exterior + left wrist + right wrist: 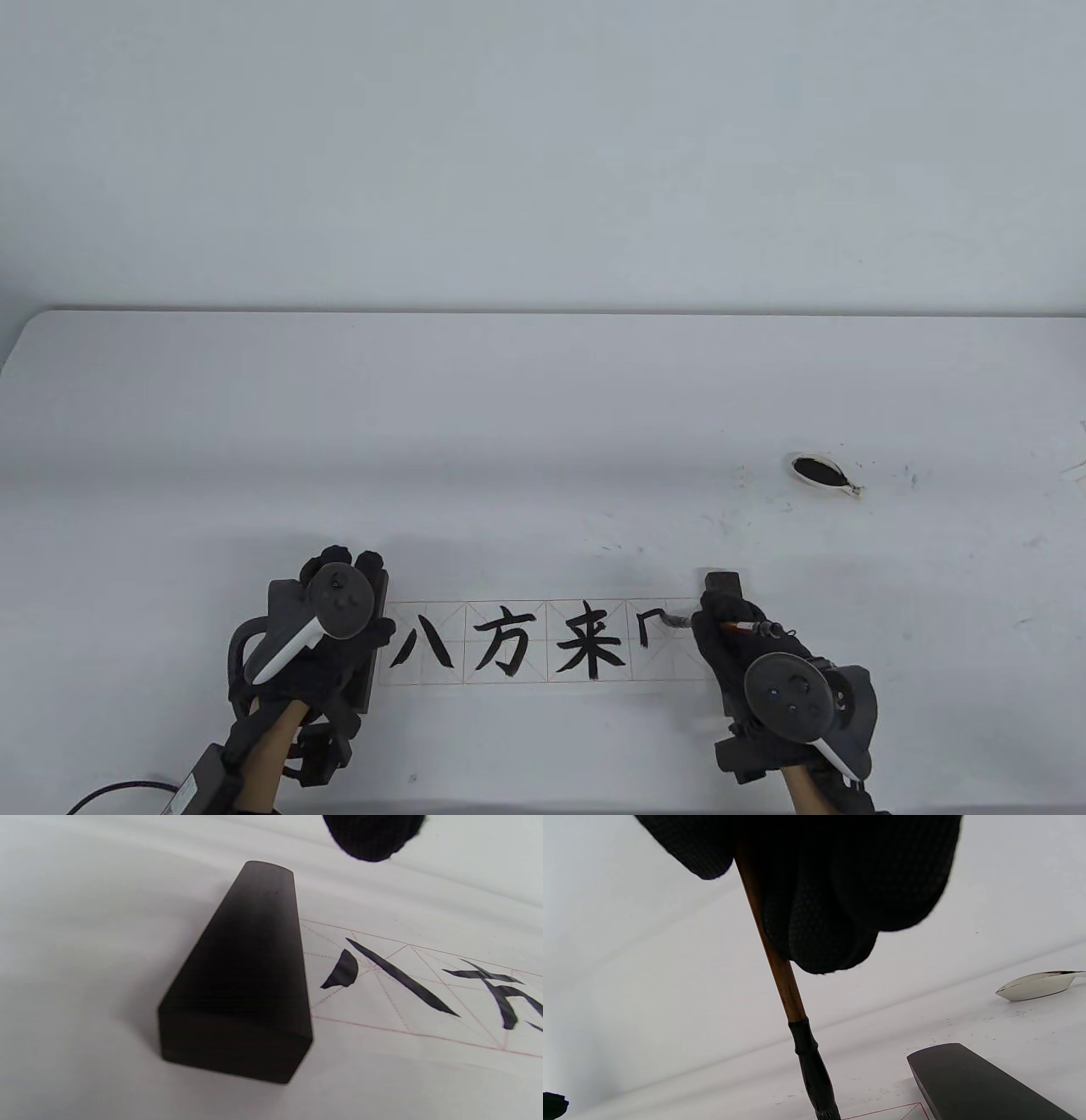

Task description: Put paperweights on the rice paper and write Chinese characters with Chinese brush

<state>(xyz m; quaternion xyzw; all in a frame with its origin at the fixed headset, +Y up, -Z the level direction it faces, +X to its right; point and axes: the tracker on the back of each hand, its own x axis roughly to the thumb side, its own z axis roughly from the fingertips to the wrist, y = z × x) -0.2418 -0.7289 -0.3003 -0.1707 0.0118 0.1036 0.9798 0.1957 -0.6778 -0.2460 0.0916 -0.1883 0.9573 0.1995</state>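
Observation:
A rice paper strip (pixel 543 613) with a red grid lies near the table's front edge, bearing three inked characters and the first strokes of a fourth. My left hand (pixel 348 567) lies relaxed over the dark left paperweight (pixel 375 654). The left wrist view shows that paperweight (pixel 242 984) on the paper's (pixel 377 1012) left end with no finger on it; one fingertip (pixel 373 836) hangs above. My right hand (pixel 721 626) grips the brush (pixel 774 959), and its black tip (pixel 816 1073) is at the fourth square. The right paperweight (pixel 723 584) holds the paper's right end.
A small white ink dish (pixel 819 471) with black ink sits on the table behind and to the right of the paper, and also shows in the right wrist view as the ink dish (pixel 1035 984). Ink specks dot the table around it.

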